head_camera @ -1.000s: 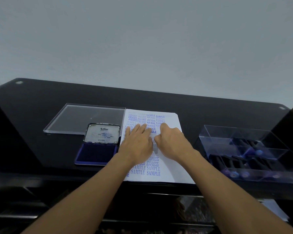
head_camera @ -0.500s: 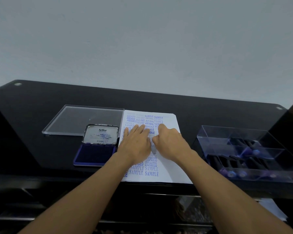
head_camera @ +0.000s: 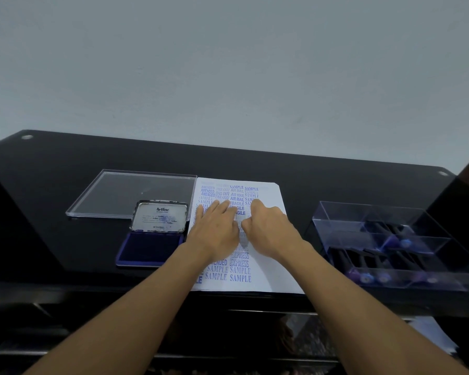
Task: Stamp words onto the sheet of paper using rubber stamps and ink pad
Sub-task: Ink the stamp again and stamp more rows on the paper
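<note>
Black and glossy, the bench (head_camera: 65,185) carries a white sheet of paper (head_camera: 271,266) near its front edge, in the middle. Most of the sheet is covered in rows of blue stamped words: AMENDED, FAX OUT, AIR MAIL, SAMPLE, FRAGILE, EXPRESS. Both hands lie on the middle of the sheet, side by side and almost touching.

The left hand (head_camera: 214,234) lies flat, palm down, its fingers straight and slightly spread over the print. The right hand (head_camera: 271,234) is curled, knuckles up, with its fingertips tucked down toward the paper. Whether it pinches anything underneath I cannot tell, since the hand hides that spot.

Just left of the sheet sits the ink pad (head_camera: 152,250), open, with a dark blue pad and its metal lid (head_camera: 160,217) tilted up behind it. Behind the pad a clear plastic cover (head_camera: 125,193) lies flat on the bench.

Well to the right of the sheet stands a clear compartmented box (head_camera: 363,212) with several rubber stamps (head_camera: 366,278) lying in it, dark handles with bluish ends.
</note>
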Demonstrator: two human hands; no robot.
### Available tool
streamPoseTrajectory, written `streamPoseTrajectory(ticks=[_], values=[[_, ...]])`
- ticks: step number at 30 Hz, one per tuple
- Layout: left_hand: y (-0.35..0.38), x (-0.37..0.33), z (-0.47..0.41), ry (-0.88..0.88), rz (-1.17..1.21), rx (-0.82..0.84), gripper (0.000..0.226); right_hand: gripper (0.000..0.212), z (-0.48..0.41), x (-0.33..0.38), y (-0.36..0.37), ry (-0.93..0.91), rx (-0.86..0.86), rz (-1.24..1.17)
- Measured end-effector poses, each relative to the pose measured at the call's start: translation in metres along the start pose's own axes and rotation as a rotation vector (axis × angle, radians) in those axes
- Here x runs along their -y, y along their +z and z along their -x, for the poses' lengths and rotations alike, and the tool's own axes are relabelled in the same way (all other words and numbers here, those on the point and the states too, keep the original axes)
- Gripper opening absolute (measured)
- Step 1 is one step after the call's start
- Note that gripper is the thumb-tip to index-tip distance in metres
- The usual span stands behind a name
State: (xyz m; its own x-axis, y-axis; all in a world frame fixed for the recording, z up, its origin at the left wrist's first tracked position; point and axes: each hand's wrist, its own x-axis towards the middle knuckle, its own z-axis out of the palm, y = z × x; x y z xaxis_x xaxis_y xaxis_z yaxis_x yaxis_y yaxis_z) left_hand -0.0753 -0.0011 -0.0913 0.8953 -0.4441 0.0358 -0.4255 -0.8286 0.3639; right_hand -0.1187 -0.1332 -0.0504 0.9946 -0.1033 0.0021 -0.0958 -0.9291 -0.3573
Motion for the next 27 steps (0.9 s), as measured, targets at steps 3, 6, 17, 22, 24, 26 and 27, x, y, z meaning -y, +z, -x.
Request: streamPoseTrajectory(ticks=[3, 6, 17, 22, 24, 26, 27], values=[[0.000, 0.000, 0.001, 0.003, -0.003, -0.004, 0.049, 0.014, -0.003, 0.003, -0.004, 0.012, 0.018, -0.016], [0.001, 0.000, 0.004, 0.012, -0.016, -0.015, 0.048, 0.015, -0.002, 0.003, -0.005, 0.020, 0.014, -0.019], [-0.007, -0.005, 0.011, 0.013, -0.017, -0.008, 0.049, 0.010, 0.000, 0.003, -0.003, 0.014, 0.011, -0.019], [-0.012, -0.004, 0.015, 0.005, -0.005, -0.021, 0.050, 0.011, -0.004, 0.001, -0.003, 0.016, 0.047, -0.017], [-0.014, -0.003, 0.016, 0.012, -0.005, -0.042, 0.050, 0.015, -0.004, 0.001, -0.007, 0.008, 0.067, -0.007], [-0.015, -0.002, 0.016, 0.021, -0.008, -0.057, 0.049, 0.020, -0.003, 0.002, -0.011, 0.004, 0.084, -0.002], [-0.015, -0.002, 0.016, 0.025, -0.010, -0.061, 0.049, 0.019, -0.003, 0.002, -0.012, 0.002, 0.093, 0.001]])
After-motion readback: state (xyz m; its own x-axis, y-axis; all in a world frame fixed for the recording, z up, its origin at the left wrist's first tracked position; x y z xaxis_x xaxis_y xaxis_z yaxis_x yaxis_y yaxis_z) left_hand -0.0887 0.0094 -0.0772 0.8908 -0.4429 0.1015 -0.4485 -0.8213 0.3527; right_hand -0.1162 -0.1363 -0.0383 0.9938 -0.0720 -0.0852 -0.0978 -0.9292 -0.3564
